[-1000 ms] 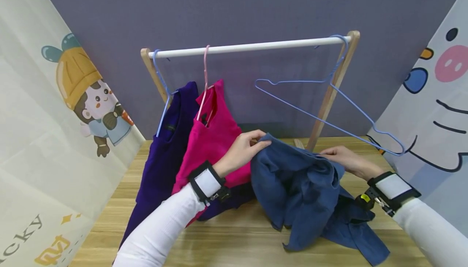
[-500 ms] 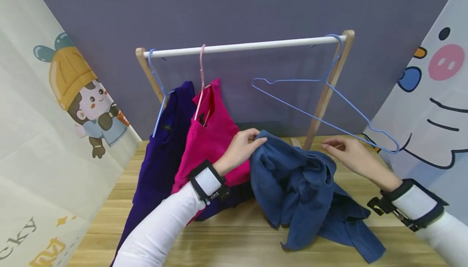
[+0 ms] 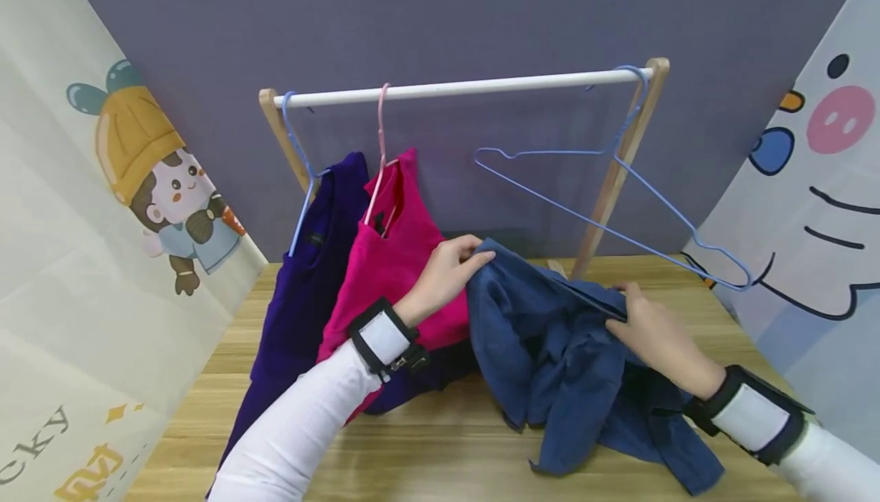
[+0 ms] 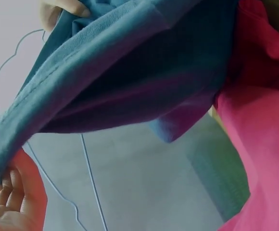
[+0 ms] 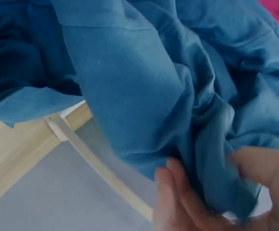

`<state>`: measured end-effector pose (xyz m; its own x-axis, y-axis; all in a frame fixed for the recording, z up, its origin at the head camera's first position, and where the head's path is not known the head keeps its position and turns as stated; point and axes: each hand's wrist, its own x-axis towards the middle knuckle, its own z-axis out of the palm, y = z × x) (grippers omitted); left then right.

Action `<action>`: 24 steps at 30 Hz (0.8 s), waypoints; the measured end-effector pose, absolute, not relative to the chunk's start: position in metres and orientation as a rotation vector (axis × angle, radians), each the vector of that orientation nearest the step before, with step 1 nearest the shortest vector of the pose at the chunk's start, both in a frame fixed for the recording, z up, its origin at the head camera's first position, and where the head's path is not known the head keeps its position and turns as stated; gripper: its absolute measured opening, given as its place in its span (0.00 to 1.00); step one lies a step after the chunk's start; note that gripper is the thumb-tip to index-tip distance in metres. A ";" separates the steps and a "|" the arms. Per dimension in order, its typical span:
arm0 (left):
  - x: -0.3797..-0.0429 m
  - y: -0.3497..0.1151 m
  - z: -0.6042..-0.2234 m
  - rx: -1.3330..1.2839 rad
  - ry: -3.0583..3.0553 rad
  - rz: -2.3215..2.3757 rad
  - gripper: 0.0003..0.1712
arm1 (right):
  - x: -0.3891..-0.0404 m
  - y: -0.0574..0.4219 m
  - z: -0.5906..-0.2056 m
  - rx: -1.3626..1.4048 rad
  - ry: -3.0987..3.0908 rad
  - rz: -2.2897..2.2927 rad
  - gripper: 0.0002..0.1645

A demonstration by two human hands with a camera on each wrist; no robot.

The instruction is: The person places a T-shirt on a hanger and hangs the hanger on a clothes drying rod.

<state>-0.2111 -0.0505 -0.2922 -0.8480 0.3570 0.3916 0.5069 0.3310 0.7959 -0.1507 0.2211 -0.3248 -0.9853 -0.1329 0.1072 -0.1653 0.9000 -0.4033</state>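
A crumpled dark blue garment (image 3: 571, 349) is held up between both hands, its lower folds spreading over the wooden table. My left hand (image 3: 440, 276) pinches its upper left corner between thumb and fingers. In the left wrist view, a stitched hem (image 4: 82, 62) runs from that grip towards the other hand. On the other side, my right hand (image 3: 656, 330) pinches the top edge, which stretches fairly straight between the two grips. The right wrist view shows the fingers (image 5: 171, 197) and thumb closed around a gathered fold.
Behind stands a rack with a white rail (image 3: 481, 89). A bare blue hanger (image 3: 550, 152) hangs at its right end. A pink top (image 3: 395, 265) on a pink hanger and a purple garment (image 3: 302, 311) on a blue hanger hang left, beside the left forearm.
My right hand came off the garment's edge, moved slightly away, then came back lower and pinched the edge again. The top edge is now straighter. My left hand kept its grip, shifting slightly.
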 end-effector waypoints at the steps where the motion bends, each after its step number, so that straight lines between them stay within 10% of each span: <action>1: -0.211 -0.052 -0.291 -0.800 -2.442 -1.538 0.08 | -0.152 0.223 -0.324 0.235 -2.990 0.691 0.31; 9: -0.213 -0.066 -0.285 -0.833 -2.494 -1.492 0.08 | -0.164 0.246 -0.308 0.232 -2.904 0.970 0.12; 24: -0.217 -0.095 -0.278 -0.999 -2.643 -1.509 0.08 | -0.178 0.282 -0.266 0.138 -3.014 1.312 0.34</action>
